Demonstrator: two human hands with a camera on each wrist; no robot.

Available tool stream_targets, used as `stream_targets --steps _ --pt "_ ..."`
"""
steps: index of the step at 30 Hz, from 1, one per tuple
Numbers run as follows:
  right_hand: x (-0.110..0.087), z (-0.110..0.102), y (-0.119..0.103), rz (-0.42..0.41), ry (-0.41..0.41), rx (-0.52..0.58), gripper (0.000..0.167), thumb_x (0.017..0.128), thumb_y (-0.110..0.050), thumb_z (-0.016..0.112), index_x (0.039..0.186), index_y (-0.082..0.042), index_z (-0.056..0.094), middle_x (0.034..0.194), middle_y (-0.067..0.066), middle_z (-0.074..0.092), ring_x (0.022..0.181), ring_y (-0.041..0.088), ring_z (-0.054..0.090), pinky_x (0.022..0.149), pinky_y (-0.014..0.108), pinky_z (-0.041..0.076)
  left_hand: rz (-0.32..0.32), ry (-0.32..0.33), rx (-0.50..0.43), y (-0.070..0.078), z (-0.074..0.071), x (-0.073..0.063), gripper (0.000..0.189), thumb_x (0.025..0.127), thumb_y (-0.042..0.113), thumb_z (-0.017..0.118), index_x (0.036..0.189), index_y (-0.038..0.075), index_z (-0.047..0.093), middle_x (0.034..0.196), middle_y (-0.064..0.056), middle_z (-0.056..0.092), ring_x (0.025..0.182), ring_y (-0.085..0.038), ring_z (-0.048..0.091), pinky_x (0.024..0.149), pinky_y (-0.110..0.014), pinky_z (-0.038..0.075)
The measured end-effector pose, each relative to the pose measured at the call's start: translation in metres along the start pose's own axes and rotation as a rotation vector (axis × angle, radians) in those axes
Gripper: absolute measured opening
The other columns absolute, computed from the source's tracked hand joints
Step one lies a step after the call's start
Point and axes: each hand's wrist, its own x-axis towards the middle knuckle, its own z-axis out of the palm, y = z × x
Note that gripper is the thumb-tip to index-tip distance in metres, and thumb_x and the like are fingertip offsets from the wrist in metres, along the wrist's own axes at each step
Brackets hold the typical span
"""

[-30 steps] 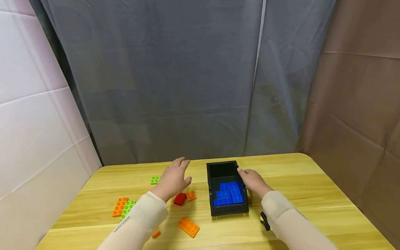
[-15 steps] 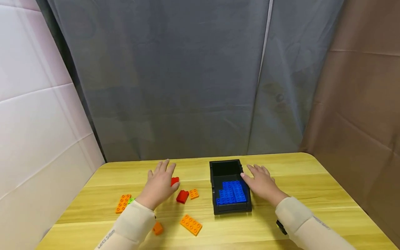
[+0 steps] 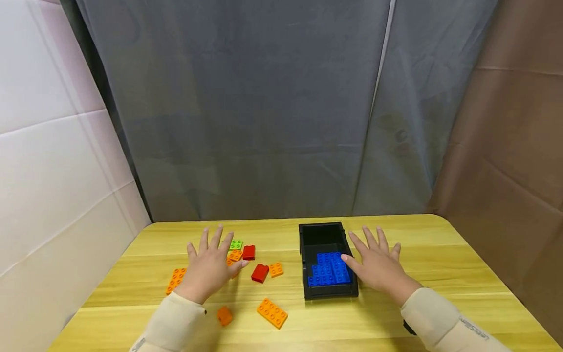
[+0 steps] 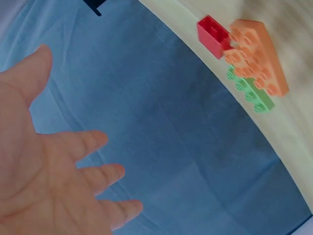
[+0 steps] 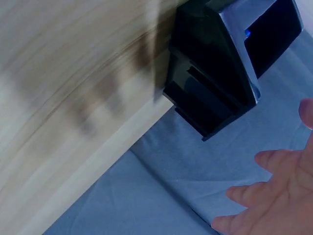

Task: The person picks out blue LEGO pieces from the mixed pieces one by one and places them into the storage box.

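Both hands hover over the table with fingers spread and hold nothing. My left hand is above the left side, near several loose bricks; its palm and spread fingers also show in the left wrist view. Past its thumb lie a green brick, a red brick and an orange brick. My right hand is beside the right wall of a black bin, its thumb tip overlapping the bin's edge in the head view; I cannot tell whether they touch. Blue bricks sit together inside the bin.
A second red brick and a small orange brick lie left of the bin. Closer in are a long orange brick and a small orange block. Another orange brick is partly behind the left hand. A grey curtain hangs behind the table.
My left hand has moved left and spread its fingers, uncovering bricks behind it. The right hand has let go of the bin's side and drawn slightly right, fingers now spread.
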Motion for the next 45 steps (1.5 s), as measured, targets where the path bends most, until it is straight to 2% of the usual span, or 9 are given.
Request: stream_targets --steps 11,24,36,45 --pt "-0.005 -0.007 -0.001 0.014 0.031 -0.039 0.073 0.095 -0.059 0.045 0.153 -0.017 0.029 0.158 0.023 0.011 0.142 0.050 -0.007 0.097 0.081 -0.008 -0.088 -0.087 -0.042 -0.007 -0.002 -0.009 0.086 0.086 0.056 0.062 0.147 0.003 0.035 0.155 -0.028 0.017 0.139 -0.057 0.003 0.097 -0.082 0.002" --pt "-0.007 -0.004 0.001 0.015 0.033 -0.040 0.074 0.094 -0.060 0.045 0.153 -0.017 0.029 0.159 0.023 0.009 0.142 0.050 -0.008 0.097 0.080 -0.010 -0.117 -0.139 -0.046 -0.009 -0.004 -0.020 0.091 0.084 0.060 0.062 0.149 0.005 0.032 0.155 -0.029 0.015 0.137 -0.060 0.006 0.094 -0.083 0.003" --pt "-0.009 -0.002 -0.005 -0.003 0.021 -0.044 0.076 0.094 -0.062 0.043 0.153 -0.017 0.029 0.158 0.024 0.010 0.142 0.050 -0.008 0.096 0.080 -0.010 -0.118 -0.112 -0.015 -0.010 -0.003 -0.026 0.088 0.084 0.057 0.064 0.148 0.003 0.034 0.155 -0.029 0.017 0.137 -0.059 0.008 0.095 -0.083 0.005" --pt "-0.010 -0.003 -0.005 0.004 0.018 -0.037 0.076 0.093 -0.061 0.044 0.153 -0.016 0.028 0.158 0.024 0.009 0.142 0.050 -0.009 0.096 0.080 -0.012 -0.123 -0.084 -0.021 -0.006 -0.004 -0.021 0.087 0.085 0.053 0.066 0.149 0.004 0.033 0.155 -0.029 0.016 0.138 -0.058 0.005 0.096 -0.082 0.002"
